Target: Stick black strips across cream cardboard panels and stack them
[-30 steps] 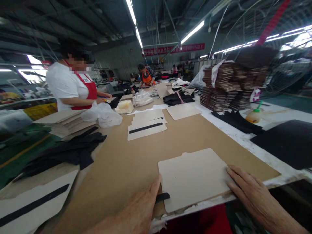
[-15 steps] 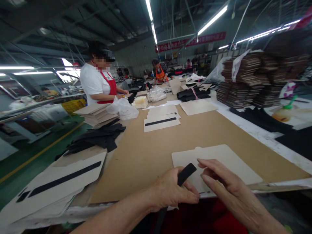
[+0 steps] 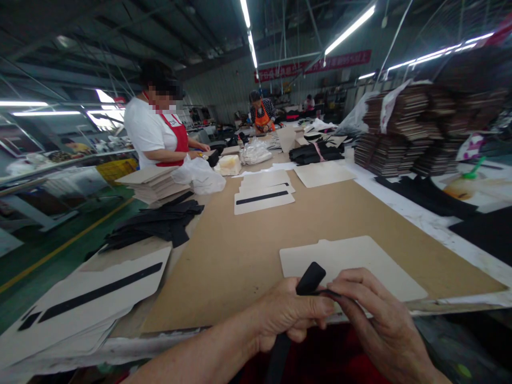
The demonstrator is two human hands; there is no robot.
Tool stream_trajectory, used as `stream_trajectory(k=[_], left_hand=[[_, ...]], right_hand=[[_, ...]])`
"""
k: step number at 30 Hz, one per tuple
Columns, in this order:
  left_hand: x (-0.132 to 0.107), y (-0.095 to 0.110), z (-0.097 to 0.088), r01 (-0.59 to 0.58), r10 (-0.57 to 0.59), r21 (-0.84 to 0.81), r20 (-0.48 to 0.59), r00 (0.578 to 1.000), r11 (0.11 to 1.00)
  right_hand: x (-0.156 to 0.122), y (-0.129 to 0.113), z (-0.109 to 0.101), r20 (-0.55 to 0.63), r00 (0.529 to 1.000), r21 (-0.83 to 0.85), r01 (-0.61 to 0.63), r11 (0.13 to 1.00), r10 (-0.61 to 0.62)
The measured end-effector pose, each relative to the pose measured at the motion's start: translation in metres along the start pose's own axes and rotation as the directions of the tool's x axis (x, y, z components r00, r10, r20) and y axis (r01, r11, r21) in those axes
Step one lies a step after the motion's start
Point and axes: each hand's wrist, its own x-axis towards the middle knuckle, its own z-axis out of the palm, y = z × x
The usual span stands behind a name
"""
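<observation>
My left hand [image 3: 286, 312] is closed around a black strip [image 3: 312, 276]. One rounded end of the strip sticks up past the fingers, and its tail hangs below the table edge. With thumb and fingertips, my right hand [image 3: 374, 306] pinches a thin dark piece that runs from the strip; whether it is a layer of the strip or a separate piece, I cannot tell. Just beyond both hands, a cream board [image 3: 360, 261] with a small tab on its far edge lies flat at the table's near edge.
Boards bearing black strips [image 3: 100, 293] are stacked at the left, near loose black pieces [image 3: 160, 224]. More boards [image 3: 264, 202] lie farther up the brown table sheet [image 3: 224, 256]. Tall bundled stacks [image 3: 396, 133] stand at right. A co-worker in a red apron [image 3: 176, 133] works across at left.
My right hand has moved left to the strip and its fingertips have closed on a thin dark piece there. The strip's upper end has tilted a little in my left hand.
</observation>
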Motion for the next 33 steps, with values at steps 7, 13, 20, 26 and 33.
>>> stream_trajectory(k=[7, 13, 20, 26, 33], left_hand=[[-0.016, 0.002, -0.015, 0.038, -0.017, 0.181, -0.118, 0.993, 0.983], [-0.015, -0.007, -0.004, 0.072, 0.063, 0.570, -0.215, 0.975, 0.819], [-0.007, 0.003, -0.019, 0.216, -0.094, 0.556, -0.240, 0.966, 0.803], [0.015, 0.016, -0.038, 0.173, 0.007, 0.553, -0.308, 0.951, 0.815], [0.039, 0.016, -0.047, 0.261, 0.096, 0.640, -0.467, 0.879, 0.722]], right_hand=[[-0.007, 0.014, -0.035, 0.304, 0.848, 0.350, -0.523, 0.777, 0.434], [-0.028, 0.017, -0.031, 0.643, 0.552, 0.406, -0.833, 0.376, 0.530], [-0.011, 0.055, -0.061, 0.477, 0.544, 0.235, -0.836, 0.496, 0.691], [0.007, 0.105, -0.082, 0.304, 0.515, 0.148, -0.857, 0.494, 0.802], [0.017, 0.141, -0.077, 0.190, 0.585, -0.054, -0.796, 0.603, 0.789]])
